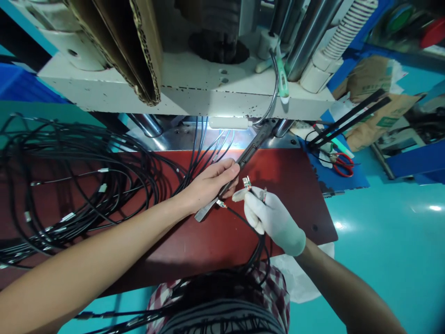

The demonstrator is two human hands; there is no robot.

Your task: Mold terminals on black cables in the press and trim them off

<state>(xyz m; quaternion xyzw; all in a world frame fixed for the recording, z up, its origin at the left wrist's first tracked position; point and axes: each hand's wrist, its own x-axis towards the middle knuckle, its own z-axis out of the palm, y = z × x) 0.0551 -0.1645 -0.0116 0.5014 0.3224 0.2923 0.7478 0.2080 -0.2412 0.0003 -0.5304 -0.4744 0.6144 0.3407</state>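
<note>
Here — left hand point(208, 185) on tool point(243, 160), gloved right hand point(271, 218) round cables point(255, 246).

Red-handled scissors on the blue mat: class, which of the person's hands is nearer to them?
Right. The gloved right hand lies left of and below the scissors; the bare left hand is farther left, beyond it.

The table top point(278, 185) is dark red; the cables point(86, 185) are black with silver ends; the right hand point(274, 220) wears a white glove; the floor point(382, 241) is turquoise; the scissors point(342, 163) have red handles; the cloth point(274, 283) on the lap is red-and-white checked.
</note>
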